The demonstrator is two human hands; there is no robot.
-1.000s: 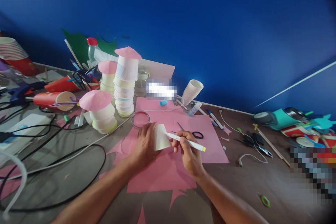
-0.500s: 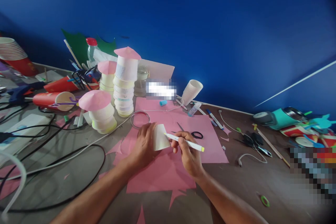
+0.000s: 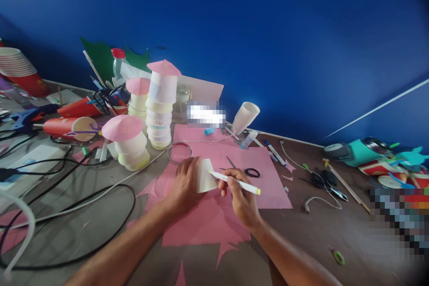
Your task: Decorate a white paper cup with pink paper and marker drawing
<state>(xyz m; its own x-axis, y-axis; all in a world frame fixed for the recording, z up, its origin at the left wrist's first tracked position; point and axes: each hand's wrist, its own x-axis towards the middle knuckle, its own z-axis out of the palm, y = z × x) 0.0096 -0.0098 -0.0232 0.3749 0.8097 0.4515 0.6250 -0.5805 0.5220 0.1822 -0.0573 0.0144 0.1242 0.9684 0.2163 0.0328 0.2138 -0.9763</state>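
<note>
A white paper cup (image 3: 205, 177) lies on its side above the pink paper (image 3: 208, 228), and my left hand (image 3: 185, 180) is closed around its left end. My right hand (image 3: 240, 194) pinches a white marker with a yellow end (image 3: 243, 183). The marker's tip touches or nearly touches the cup's upper side; I cannot tell which. Just beyond my right hand lie scissors with black handles (image 3: 251, 172). To the left stand towers of stacked white cups (image 3: 160, 116) with pink paper cone tops, and a shorter one (image 3: 131, 148) nearer me.
Behind the paper leans a stack of white cups (image 3: 246, 117). Blue-and-white markers (image 3: 276, 152) and a light blue cap (image 3: 208, 131) lie about. Cables (image 3: 127, 178) and red cups (image 3: 67, 129) crowd the left. At right are a teal bottle (image 3: 358, 151) and a green ring (image 3: 338, 257).
Almost nothing differs. The whole view has shifted very slightly, while both hands, the cup and the marker keep the same positions relative to each other.
</note>
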